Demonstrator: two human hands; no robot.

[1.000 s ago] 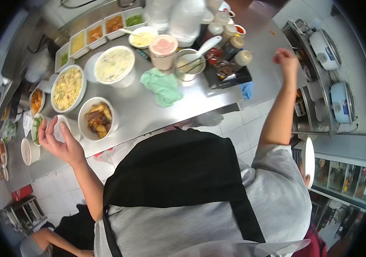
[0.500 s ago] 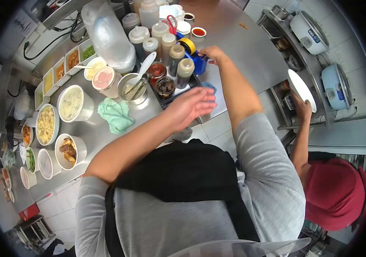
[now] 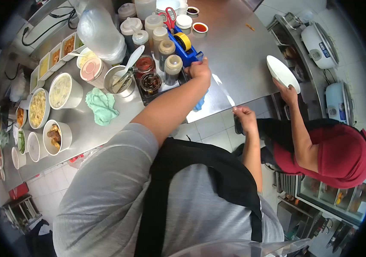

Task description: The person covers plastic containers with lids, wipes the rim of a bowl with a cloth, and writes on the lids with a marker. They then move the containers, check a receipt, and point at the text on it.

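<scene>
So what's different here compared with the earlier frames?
The left hand has moved from over the food tubs across to the blue tape dispenser. The right hand has left the dispenser and drawn back toward the body, pinched; whether it holds anything is unclear. The green cloth and sauce bottles stay put; a co-worker's hand still holds a white plate.

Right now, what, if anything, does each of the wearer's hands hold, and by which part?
Left hand: seemingly the tape dispenser, by its front end. Right hand: curled, but whether it holds anything cannot be told.
</scene>
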